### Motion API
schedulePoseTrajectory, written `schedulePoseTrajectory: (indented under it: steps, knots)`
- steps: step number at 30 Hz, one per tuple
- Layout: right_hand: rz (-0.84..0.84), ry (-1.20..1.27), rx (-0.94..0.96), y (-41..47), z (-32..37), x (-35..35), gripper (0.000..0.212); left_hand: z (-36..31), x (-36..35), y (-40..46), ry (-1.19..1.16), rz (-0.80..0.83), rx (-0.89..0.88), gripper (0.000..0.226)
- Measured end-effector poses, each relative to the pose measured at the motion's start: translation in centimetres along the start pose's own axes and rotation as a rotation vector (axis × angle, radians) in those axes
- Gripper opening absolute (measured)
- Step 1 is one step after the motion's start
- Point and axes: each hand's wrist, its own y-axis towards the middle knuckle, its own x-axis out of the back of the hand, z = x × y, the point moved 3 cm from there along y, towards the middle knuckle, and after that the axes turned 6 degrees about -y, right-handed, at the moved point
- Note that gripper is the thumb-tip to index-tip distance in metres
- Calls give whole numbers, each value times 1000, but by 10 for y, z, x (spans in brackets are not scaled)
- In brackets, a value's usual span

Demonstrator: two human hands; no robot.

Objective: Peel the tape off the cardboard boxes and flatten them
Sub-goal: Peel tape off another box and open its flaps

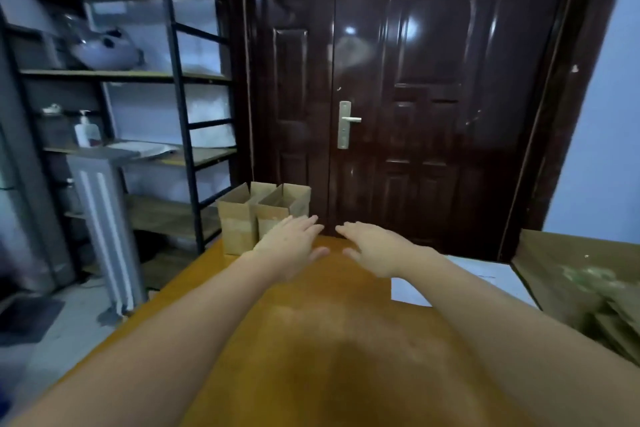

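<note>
Both my arms are stretched out over the wooden table [311, 340], hands empty, boxes at the far end.

My left hand [289, 246] and right hand [374, 248] hover palm-down with fingers straight and relaxed, holding nothing, their fingertips close together but apart. I see two open-topped cardboard boxes [263, 213] standing upright side by side on the table's far left corner, just beyond my left hand. Behind them is a dark door [398, 80]; a metal shelf rack [138, 80] stands to the left.

No readable text, labels or numbers anywhere; cardboard boxes [263, 215] plain, shelf items too blurred.
</note>
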Motion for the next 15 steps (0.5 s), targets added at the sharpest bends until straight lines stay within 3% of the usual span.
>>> schedulePoseTrajectory:
  steps: [6, 11, 15]
  knots:
    - [-122, -108, 88, 128, 60, -12, 64, 95, -9, 16, 55, -41, 140, 67]
    - [-172, -137, 30, 189, 67, -29, 48, 121, -23, 31, 63, -49, 163, 70]
    - [-252, -89, 17, 183, 58, -46, 39, 112, -21, 40, 83, -66, 126, 69]
